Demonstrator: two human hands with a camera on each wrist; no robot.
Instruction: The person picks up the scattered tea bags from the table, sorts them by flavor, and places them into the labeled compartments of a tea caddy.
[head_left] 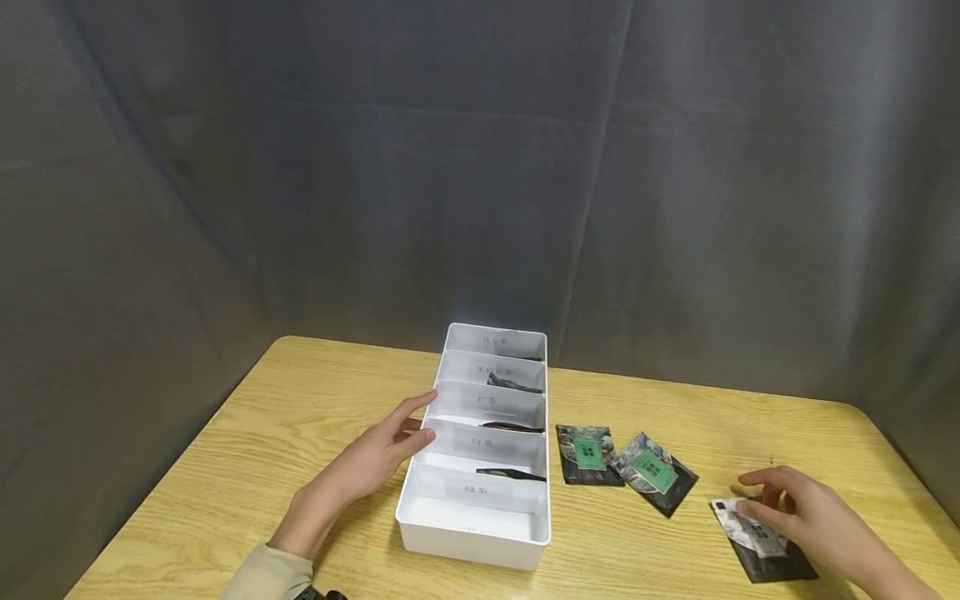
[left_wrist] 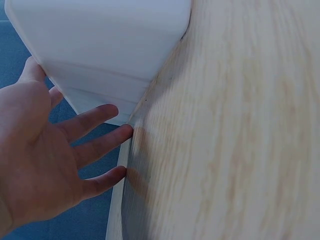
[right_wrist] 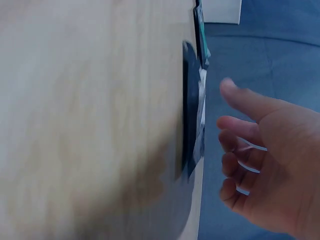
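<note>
My left hand [head_left: 366, 463] rests against the left side of a white divided box [head_left: 471, 547], its thumb and a finger at the rim. In the left wrist view, that hand's fingers [left_wrist: 97, 147] are spread along the box's outer wall. Over at the right, my right hand [head_left: 813, 512] hovers just above a flat dark packet [head_left: 780, 569] with a pale label. Seen from the right wrist, loosely bent fingers [right_wrist: 240, 127] stand apart from the packet [right_wrist: 191, 115] and hold nothing. Two dark packets with green labels, one nearer the box [head_left: 588, 454] and one beside it [head_left: 654, 473], touch at their edges.
The box has several labelled compartments in a row, and dark packets [head_left: 512, 475] stand in some of them. A wooden table [head_left: 225, 483] carries everything. Grey cloth [head_left: 420, 183] hangs behind and on both sides of it.
</note>
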